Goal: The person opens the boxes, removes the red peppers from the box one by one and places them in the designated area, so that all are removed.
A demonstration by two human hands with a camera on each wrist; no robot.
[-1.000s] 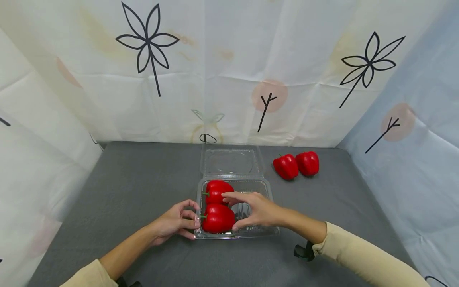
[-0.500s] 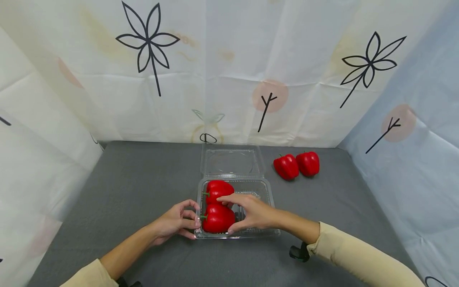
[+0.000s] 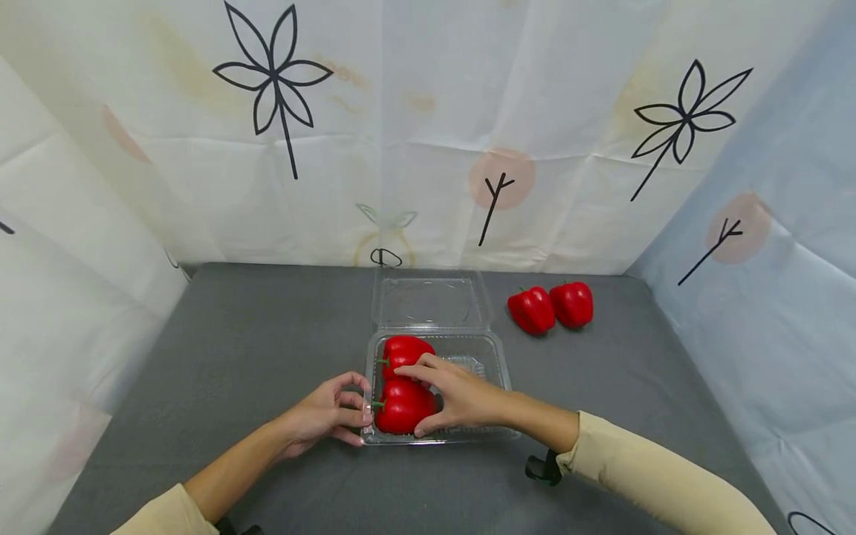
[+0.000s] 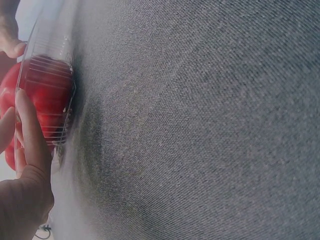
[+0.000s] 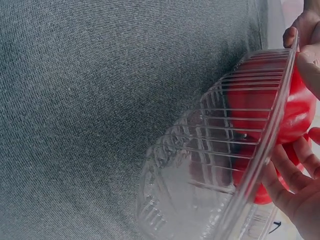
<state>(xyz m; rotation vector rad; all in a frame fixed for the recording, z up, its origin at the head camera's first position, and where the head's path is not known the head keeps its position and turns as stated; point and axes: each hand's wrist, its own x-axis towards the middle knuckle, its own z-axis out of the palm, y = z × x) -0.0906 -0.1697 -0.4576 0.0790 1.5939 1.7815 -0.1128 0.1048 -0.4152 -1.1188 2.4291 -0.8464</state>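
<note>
A clear plastic clamshell container [image 3: 491, 371] lies opened on the grey tabletop, its lid [image 3: 431, 297] folded back. Two red bell peppers sit side by side along its left half: the far pepper [image 3: 404, 351] and the near pepper [image 3: 403, 407], green stems pointing left. My left hand [image 3: 328, 416] holds the container's left rim with its fingertips. My right hand [image 3: 461, 394] reaches in from the right and grips the near pepper, thumb at its near side and fingers over its far side. In the right wrist view, the right fingers [image 5: 286, 167] lie between the two peppers.
Two more red bell peppers, one left [image 3: 531, 310] and one right [image 3: 572, 305], lie touching each other at the back right of the table. A patterned white cloth [image 3: 428, 134] hangs behind the table and along both sides.
My right hand has moved left and inward, its fingers and thumb coming farther round the near pepper. The left hand, the container and the peppers hold their places.
</note>
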